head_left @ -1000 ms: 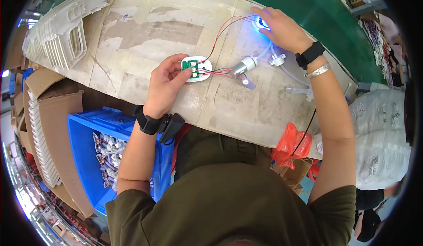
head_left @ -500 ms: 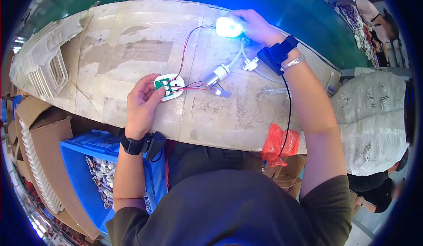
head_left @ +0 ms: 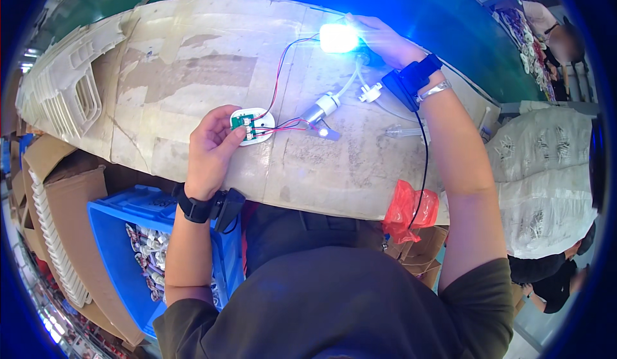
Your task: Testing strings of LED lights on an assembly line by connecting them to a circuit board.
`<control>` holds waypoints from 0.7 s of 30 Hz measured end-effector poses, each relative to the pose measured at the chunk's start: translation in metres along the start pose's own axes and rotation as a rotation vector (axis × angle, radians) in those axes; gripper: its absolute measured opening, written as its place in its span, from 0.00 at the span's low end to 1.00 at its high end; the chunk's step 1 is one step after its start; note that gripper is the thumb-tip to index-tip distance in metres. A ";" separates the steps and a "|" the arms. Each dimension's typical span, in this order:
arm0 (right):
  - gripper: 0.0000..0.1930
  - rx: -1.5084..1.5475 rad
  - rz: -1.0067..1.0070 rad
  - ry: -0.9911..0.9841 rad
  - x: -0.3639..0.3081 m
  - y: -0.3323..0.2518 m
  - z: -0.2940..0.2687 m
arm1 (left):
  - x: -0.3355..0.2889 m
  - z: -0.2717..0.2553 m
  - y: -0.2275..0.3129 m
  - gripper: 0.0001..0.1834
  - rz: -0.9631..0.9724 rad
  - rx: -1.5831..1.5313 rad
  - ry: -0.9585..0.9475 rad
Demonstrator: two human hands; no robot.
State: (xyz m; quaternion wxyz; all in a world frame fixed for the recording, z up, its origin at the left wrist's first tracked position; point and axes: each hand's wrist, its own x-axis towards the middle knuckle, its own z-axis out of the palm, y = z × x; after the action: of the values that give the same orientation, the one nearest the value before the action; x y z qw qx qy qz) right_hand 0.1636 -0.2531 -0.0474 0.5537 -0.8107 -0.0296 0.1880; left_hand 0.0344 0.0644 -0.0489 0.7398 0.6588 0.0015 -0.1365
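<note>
Left hand (head_left: 214,139) pinches the board (head_left: 262,118); the lit lamp (head_left: 338,38), at that hand's two o'clock, is grasped by the nearer right hand (head_left: 390,44).

A dark T-shirt (head_left: 334,295), black wristbands (head_left: 195,210) and a silver bracelet (head_left: 435,89) are worn.

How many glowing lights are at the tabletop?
2: a large blue-white light at the right hand, and a small light beside the silver cylinder on the tabletop. Glare may hide others.
</note>
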 end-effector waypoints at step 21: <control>0.10 -0.157 -0.073 0.150 -0.009 -0.016 0.015 | 0.000 -0.001 -0.001 0.16 -0.027 -0.009 0.025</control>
State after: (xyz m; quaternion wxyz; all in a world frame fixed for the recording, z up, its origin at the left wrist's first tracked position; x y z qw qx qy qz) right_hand 0.1529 -0.2357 -0.0351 0.4956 -0.8618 -0.0322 0.1035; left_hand 0.0342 0.0657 -0.0498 0.7409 0.6569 0.0201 -0.1383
